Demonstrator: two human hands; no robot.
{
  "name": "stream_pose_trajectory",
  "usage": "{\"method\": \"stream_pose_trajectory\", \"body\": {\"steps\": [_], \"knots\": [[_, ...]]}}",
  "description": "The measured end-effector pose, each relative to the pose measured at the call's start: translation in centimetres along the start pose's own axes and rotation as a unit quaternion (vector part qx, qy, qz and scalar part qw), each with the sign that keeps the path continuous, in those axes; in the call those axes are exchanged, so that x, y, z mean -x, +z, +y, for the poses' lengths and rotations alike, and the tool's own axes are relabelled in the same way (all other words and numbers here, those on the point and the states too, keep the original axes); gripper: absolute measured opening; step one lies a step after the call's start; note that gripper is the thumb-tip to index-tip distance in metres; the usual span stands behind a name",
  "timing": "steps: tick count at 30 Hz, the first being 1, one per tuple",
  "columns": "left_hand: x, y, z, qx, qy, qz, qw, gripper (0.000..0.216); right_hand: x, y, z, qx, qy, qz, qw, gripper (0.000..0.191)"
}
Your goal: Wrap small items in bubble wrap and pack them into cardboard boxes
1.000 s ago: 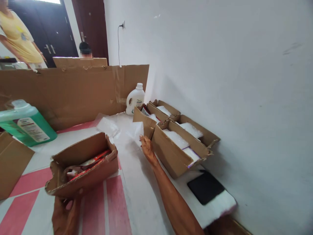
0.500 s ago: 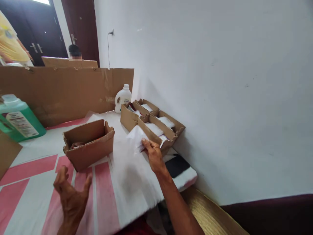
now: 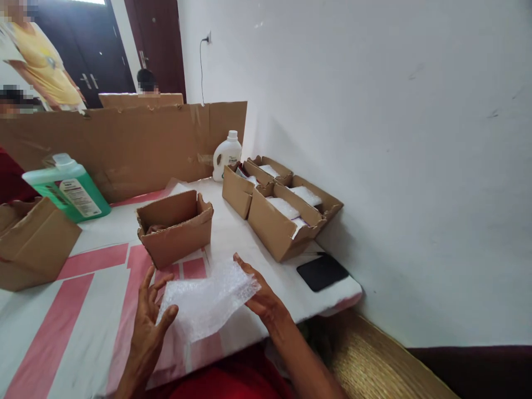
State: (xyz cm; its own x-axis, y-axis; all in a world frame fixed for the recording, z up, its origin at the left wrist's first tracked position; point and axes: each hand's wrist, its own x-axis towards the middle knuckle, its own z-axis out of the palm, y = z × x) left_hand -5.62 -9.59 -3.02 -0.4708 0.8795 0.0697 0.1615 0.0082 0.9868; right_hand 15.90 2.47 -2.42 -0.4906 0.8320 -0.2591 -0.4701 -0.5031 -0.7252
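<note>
A clear bubble-wrap sheet (image 3: 208, 302) hangs between both my hands just above the table's near edge. My left hand (image 3: 152, 313) pinches its left end, thumb on top and fingers spread behind. My right hand (image 3: 260, 296) grips the right end with the fingers under it. Beyond the sheet stands an open cardboard box (image 3: 177, 227) with reddish packets inside. To the right, open cardboard boxes (image 3: 282, 213) against the wall hold white wrapped packs.
The table (image 3: 83, 277) has a white and pink cover. A green liquid jug (image 3: 68, 188) and a brown box (image 3: 33, 244) stand at the left, a white bottle (image 3: 226, 155) at the back by a cardboard screen (image 3: 124, 144). A black phone (image 3: 322, 271) lies near the right edge. People stand beyond the screen.
My right hand pulled the bubble wrap from beside the right boxes toward me. My left hand let go of the middle box and took the sheet's other end.
</note>
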Motion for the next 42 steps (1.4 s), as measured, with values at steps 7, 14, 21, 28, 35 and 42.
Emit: {"method": "stream_pose_trajectory", "body": {"steps": [7, 14, 21, 28, 35, 42], "knots": [[0.9, -0.7, -1.1, -0.057, 0.011, -0.107, 0.993, 0.078, -1.1, -1.7, 2.8, -0.053, 0.079, -0.016, 0.995, 0.046], [0.5, -0.4, -0.7, -0.140, -0.018, 0.007, 0.990, 0.049, -1.5, -3.9, 3.4, -0.040, 0.087, 0.032, 0.995, 0.054], [0.6, -1.2, -2.8, -0.107, -0.146, 0.080, 0.980, 0.069, 0.3, -4.2, 0.4, 0.222, -0.202, 0.209, 0.931, 0.059], [0.6, -1.1, -4.2, -0.299, 0.071, 0.248, 0.919, 0.084, 1.4, 4.1, 6.4, 0.507, -0.358, -0.013, 0.784, 0.035], [1.1, 1.0, -11.6, -0.493, 0.389, -0.016, 0.778, 0.054, -3.2, 4.3, 12.7, 0.711, -0.337, -0.168, 0.594, 0.070], [0.8, 0.7, -12.3, -0.563, 0.362, -0.031, 0.743, 0.059, -4.4, 2.2, 11.5, 0.749, -0.309, -0.171, 0.561, 0.081]]}}
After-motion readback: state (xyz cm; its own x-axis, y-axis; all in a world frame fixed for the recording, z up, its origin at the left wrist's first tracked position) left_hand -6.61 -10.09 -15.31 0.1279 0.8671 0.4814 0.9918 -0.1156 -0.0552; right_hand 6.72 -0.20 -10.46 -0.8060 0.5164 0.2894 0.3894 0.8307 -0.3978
